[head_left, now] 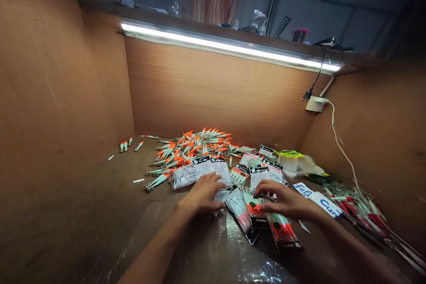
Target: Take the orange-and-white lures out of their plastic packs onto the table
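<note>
My left hand (204, 193), fingers apart, rests over clear bags (221, 173) with black header cards; it seems to touch them, though its fingertips partly hide the contact. My right hand (282, 197) is open with curved fingers above packets of orange-and-white squid jigs. Below it lie one packet (285, 233) and, to its left, another packet (256, 211) with a black header. Between my hands a packet (238, 208) lies aslant, its printed back up. Behind them spreads a heap of loose squid jigs (196, 146), orange at one end and pale at the other, with metal hooks.
Several loose jigs (125, 145) lie at the left. On the right are a clear bag with yellow-green trim (293, 164), handwritten cards (324, 204) and a red-and-silver pile (356, 206). A white cable (339, 137) hangs from the socket (316, 104). Board walls (213, 88) enclose the table.
</note>
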`<state>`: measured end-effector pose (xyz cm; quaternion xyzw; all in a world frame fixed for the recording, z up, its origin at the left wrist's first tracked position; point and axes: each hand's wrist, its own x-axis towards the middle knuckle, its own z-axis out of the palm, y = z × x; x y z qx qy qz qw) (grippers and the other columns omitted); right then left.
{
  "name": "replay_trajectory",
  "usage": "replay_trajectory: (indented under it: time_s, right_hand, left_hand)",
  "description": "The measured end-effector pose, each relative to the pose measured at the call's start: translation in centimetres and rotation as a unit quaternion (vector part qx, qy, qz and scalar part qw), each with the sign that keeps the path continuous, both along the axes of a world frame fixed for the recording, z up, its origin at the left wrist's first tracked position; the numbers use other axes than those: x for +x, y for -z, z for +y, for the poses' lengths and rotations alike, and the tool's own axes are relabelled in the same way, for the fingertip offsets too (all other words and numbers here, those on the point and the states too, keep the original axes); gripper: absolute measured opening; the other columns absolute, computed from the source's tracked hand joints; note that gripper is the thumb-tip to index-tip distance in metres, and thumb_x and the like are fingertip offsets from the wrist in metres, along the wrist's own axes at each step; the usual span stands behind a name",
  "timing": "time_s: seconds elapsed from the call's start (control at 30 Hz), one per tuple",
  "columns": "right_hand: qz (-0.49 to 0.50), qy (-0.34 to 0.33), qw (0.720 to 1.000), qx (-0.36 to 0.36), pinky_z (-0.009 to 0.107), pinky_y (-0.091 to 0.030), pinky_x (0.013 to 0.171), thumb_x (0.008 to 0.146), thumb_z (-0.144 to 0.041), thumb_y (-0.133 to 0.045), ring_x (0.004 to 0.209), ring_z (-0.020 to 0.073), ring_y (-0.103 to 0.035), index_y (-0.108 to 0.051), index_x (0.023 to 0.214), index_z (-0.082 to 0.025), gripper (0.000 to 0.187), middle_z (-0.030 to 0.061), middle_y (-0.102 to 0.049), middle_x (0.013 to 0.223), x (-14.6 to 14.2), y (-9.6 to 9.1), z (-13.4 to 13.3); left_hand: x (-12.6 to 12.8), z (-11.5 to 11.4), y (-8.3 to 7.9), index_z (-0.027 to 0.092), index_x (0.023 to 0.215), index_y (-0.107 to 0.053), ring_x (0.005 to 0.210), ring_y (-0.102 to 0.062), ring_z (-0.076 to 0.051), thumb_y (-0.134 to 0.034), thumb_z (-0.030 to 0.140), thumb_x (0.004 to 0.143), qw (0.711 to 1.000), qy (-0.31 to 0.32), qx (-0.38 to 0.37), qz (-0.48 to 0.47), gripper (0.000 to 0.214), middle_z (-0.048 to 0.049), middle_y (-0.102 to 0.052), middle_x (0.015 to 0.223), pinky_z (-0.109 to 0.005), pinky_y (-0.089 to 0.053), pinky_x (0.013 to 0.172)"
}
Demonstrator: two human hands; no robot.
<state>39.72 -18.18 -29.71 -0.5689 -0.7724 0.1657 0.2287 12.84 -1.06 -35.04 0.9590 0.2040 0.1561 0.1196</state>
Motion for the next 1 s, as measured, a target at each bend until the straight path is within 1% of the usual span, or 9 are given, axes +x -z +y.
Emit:
replay_trajectory:
  time_s: [0.1, 0.2, 0.27, 0.37, 0.47, 0.63, 0.8, 0.93, 1.0]
  right_hand:
    - [-0.063, 0.027, 0.996, 0.064, 0.041, -0.048, 0.097, 0.083, -0.047, -0.075, 0.113, 0.0264, -0.057, -0.065, 0.119, -0.029, 0.041, 0.0077, -0.063, 0.123, -3.8, 2.3, -2.6]
    - [-0.167, 0.088, 0.974, 0.125, 0.048, -0.046, 0.097, 0.073, -0.052, -0.082, 0.113, 0.0327, -0.055, -0.064, 0.118, -0.026, 0.056, 0.0103, -0.062, 0.125, -6.6, 5.2, -2.9]
    - [-0.234, 0.138, 0.949, 0.158, 0.050, -0.046, 0.092, 0.076, -0.048, -0.078, 0.106, 0.0335, -0.055, -0.066, 0.107, -0.023, 0.042, 0.0117, -0.064, 0.117, -7.6, 6.8, -2.4]
    - [-0.311, 0.166, 0.915, 0.195, 0.047, -0.045, 0.084, 0.082, -0.023, -0.069, 0.096, 0.0306, -0.057, -0.065, 0.086, -0.021, 0.006, 0.0115, -0.066, 0.102, -7.7, 7.9, -1.5]
    - [-0.303, 0.151, 0.912, 0.231, 0.044, -0.044, 0.081, 0.084, -0.011, -0.063, 0.093, 0.0278, -0.058, -0.067, 0.086, -0.022, 0.011, 0.0088, -0.069, 0.102, -6.7, 6.9, -1.0]
    - [-0.194, 0.042, 0.932, 0.304, 0.043, -0.047, 0.087, 0.095, -0.014, -0.056, 0.100, 0.0240, -0.059, -0.068, 0.111, -0.028, 0.025, 0.0055, -0.072, 0.112, -4.3, 2.6, 0.1]
    - [-0.109, -0.053, 0.908, 0.400, 0.043, -0.050, 0.093, 0.096, -0.012, -0.056, 0.106, 0.0219, -0.060, -0.072, 0.112, -0.034, 0.032, 0.0028, -0.073, 0.116, -3.6, -0.9, 3.3]
    - [-0.001, -0.042, 0.903, 0.428, 0.044, -0.051, 0.095, 0.095, -0.012, -0.055, 0.110, 0.0219, -0.060, -0.078, 0.098, -0.036, 0.033, 0.0018, -0.070, 0.122, -5.8, -2.0, 6.9]
    - [0.072, -0.018, 0.909, 0.409, 0.045, -0.052, 0.095, 0.095, -0.015, -0.056, 0.112, 0.0223, -0.061, -0.078, 0.099, -0.036, 0.031, 0.0031, -0.068, 0.126, -6.9, -2.1, 8.6]
  left_hand:
    - [-0.9, 1.2, -0.1, 0.031, 0.126, -0.068, 0.137, -0.049, -0.037, -0.073, 0.016, 0.070, 0.999, -0.019, 0.005, 0.026, 0.057, -0.0103, -0.060, 0.141, -0.055, -0.034, 0.115]
    - [-1.6, 1.7, -0.7, 0.031, 0.132, -0.063, 0.127, -0.058, -0.032, -0.064, 0.004, 0.067, 0.999, -0.031, 0.003, 0.035, 0.070, -0.0089, -0.064, 0.134, -0.046, -0.042, 0.108]
    - [-1.8, 1.6, -1.2, 0.034, 0.143, -0.053, 0.123, -0.060, -0.032, -0.068, 0.009, 0.069, 0.999, -0.040, -0.007, 0.025, 0.080, -0.0090, -0.062, 0.136, -0.044, -0.045, 0.105]
    - [-1.6, 1.1, -1.9, 0.039, 0.154, -0.038, 0.127, -0.057, -0.035, -0.078, 0.032, 0.074, 0.999, -0.048, -0.007, -0.024, 0.089, -0.0116, -0.051, 0.146, -0.048, -0.045, 0.106]
    - [-0.9, 0.6, -2.6, 0.034, 0.148, -0.049, 0.138, -0.048, -0.034, -0.071, 0.051, 0.084, 0.992, -0.049, -0.013, -0.118, 0.069, -0.0131, -0.046, 0.152, -0.050, -0.039, 0.114]
    - [-0.3, 0.5, -3.8, 0.025, 0.129, -0.068, 0.131, -0.057, -0.027, -0.052, 0.052, 0.097, 0.960, -0.027, -0.118, -0.252, 0.045, -0.0101, -0.064, 0.138, -0.044, -0.040, 0.115]
    - [-0.6, 0.0, -4.8, 0.024, 0.128, -0.069, 0.123, -0.063, -0.029, -0.061, 0.061, 0.089, 0.905, 0.008, -0.313, -0.286, 0.054, -0.0098, -0.069, 0.132, -0.043, -0.048, 0.106]
    - [-0.4, -1.2, -4.9, 0.020, 0.116, -0.075, 0.106, -0.068, -0.028, -0.075, 0.061, 0.077, 0.846, 0.091, -0.444, -0.281, 0.056, -0.0102, -0.076, 0.112, -0.036, -0.053, 0.091]
    - [0.0, -1.3, -4.5, 0.016, 0.108, -0.076, 0.092, -0.070, -0.024, -0.079, 0.058, 0.075, 0.811, 0.090, -0.491, -0.305, 0.054, -0.0099, -0.076, 0.101, -0.031, -0.053, 0.080]
